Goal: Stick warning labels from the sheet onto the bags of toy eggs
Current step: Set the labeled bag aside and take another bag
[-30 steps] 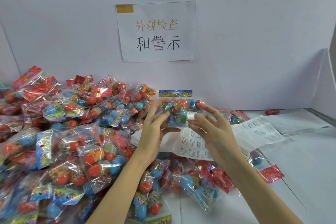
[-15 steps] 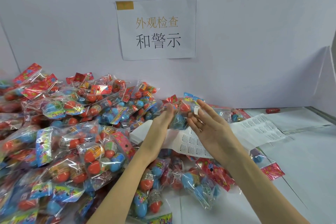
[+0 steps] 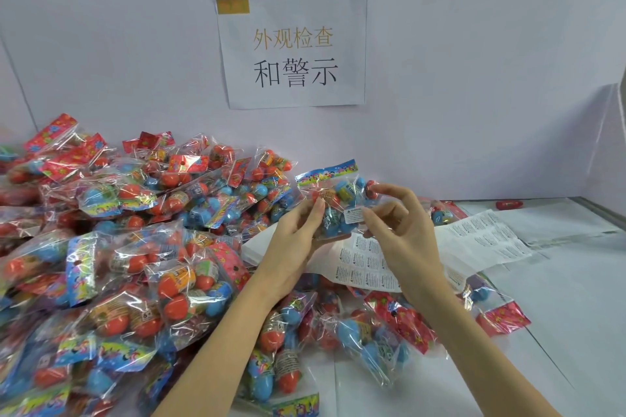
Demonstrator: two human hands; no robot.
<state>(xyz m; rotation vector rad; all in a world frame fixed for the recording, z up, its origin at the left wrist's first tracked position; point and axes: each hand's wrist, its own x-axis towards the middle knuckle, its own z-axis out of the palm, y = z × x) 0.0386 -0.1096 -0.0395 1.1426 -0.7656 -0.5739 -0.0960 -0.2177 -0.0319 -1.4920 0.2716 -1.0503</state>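
Note:
My left hand (image 3: 294, 247) holds a clear bag of toy eggs (image 3: 338, 200) upright above the table, its blue header card on top. A small white warning label (image 3: 353, 215) sits on the bag's front, and the thumb of my right hand (image 3: 399, 234) presses its right edge while the fingers curl behind the bag. The label sheet (image 3: 366, 267) lies flat under both hands, rows of printed labels on it.
A big heap of bagged eggs (image 3: 128, 247) fills the table's left half. More bags (image 3: 382, 332) lie in front of the sheet. A second printed sheet (image 3: 487, 240) lies to the right, and a loose red egg (image 3: 509, 204) sits by the back wall.
The bag was tipped down toward the pile half a second ago and now stands upright again. The label now faces me on the bag's front, under my right thumb.

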